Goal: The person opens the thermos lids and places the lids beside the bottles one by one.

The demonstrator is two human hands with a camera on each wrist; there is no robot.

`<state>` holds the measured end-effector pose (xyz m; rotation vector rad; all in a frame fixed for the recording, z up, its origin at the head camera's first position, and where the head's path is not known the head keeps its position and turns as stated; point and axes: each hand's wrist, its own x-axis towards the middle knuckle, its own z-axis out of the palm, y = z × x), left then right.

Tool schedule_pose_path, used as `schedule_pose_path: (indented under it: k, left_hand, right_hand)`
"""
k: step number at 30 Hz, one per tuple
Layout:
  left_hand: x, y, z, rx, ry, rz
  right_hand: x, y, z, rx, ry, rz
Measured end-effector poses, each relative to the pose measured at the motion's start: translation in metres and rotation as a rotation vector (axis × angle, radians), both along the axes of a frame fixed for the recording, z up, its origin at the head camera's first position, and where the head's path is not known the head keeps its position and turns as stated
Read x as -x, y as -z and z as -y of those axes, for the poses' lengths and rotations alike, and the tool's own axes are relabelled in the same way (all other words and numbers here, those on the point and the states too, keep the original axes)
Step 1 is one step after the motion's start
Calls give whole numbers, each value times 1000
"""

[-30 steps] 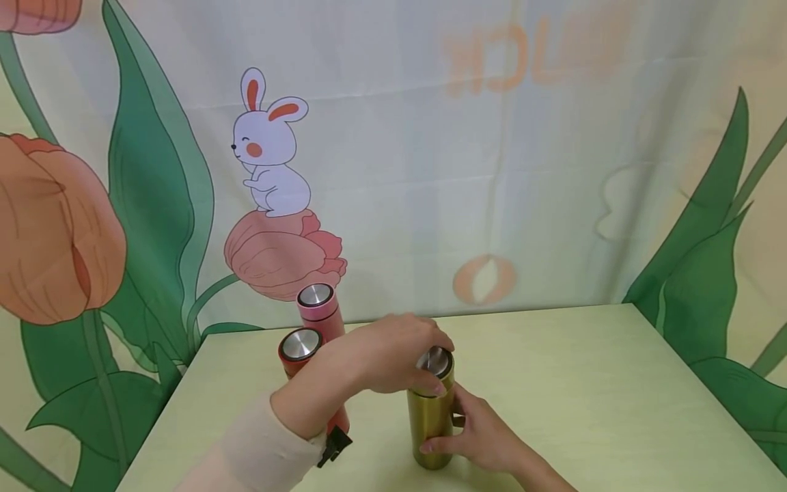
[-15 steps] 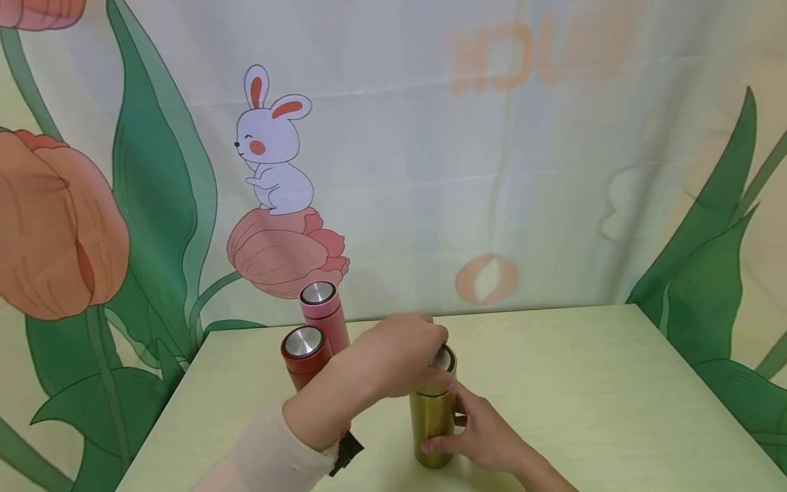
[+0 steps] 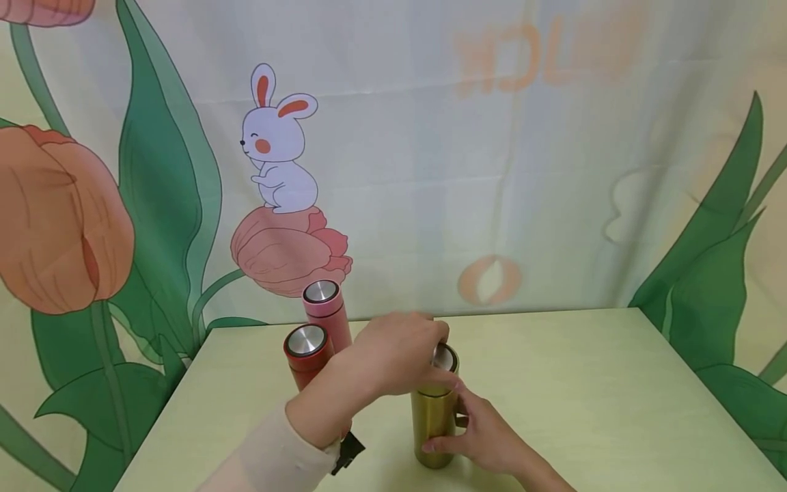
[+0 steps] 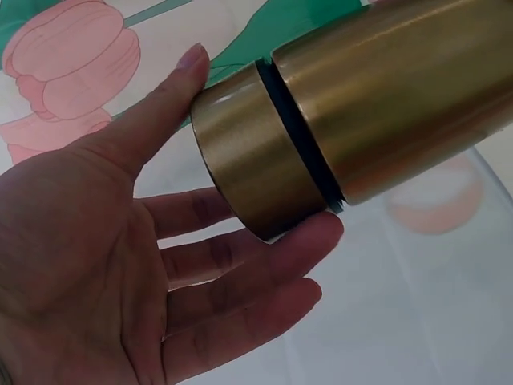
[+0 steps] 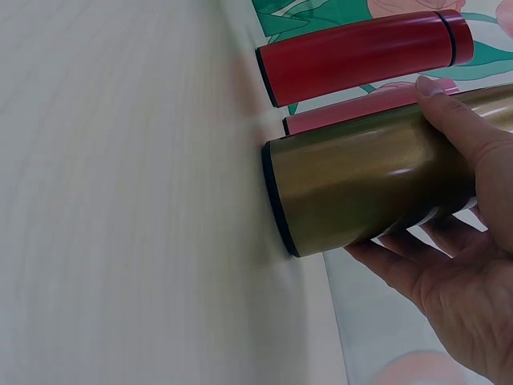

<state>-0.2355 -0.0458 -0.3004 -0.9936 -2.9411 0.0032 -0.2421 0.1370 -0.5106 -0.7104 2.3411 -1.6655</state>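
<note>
The lid (image 4: 252, 152) is held by the left hand (image 3: 399, 352) from above, thumb along one side and fingers curled round the other; little slack is seen. The body of the gold bottle (image 3: 432, 424) is gripped low down by the right hand (image 3: 482, 434), with the thumb across the front and the fingers behind. A dark ring (image 4: 300, 132) is shown between lid and body; whether the lid is loose cannot be told.

The bottle is stood upright on the table (image 3: 584, 383), to the right of the red bottle (image 3: 307, 359) and the pink bottle (image 3: 335, 324).

Handling (judged): a stiff metal shell, moderate weight, hard to dent by hand, somewhat slippery where smooth. Hold is best taken round the lower body for steadying and round the lid's side for turning.

Compared with one second ago: the left hand is found rotated about the lid, its thumb brought further right. The right hand's grip is unchanged. The view is shifted slightly; no displacement of the other bottles is noted.
</note>
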Motion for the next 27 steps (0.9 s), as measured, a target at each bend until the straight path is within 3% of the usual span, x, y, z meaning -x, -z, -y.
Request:
schedule_pose_path:
  k: [7, 13, 20, 27]
  left_hand:
    - [4, 6, 8, 22, 10, 19]
    - [5, 10, 21, -41, 55, 85]
    - [5, 8, 36, -62, 175, 166]
    - [7, 1, 40, -46, 346, 233]
  right_hand:
    - [-1, 1, 0, 2, 2, 9]
    - [0, 1, 0, -8, -2, -6]
    - [1, 0, 0, 9, -17, 20]
    - [2, -1, 0, 8, -14, 36]
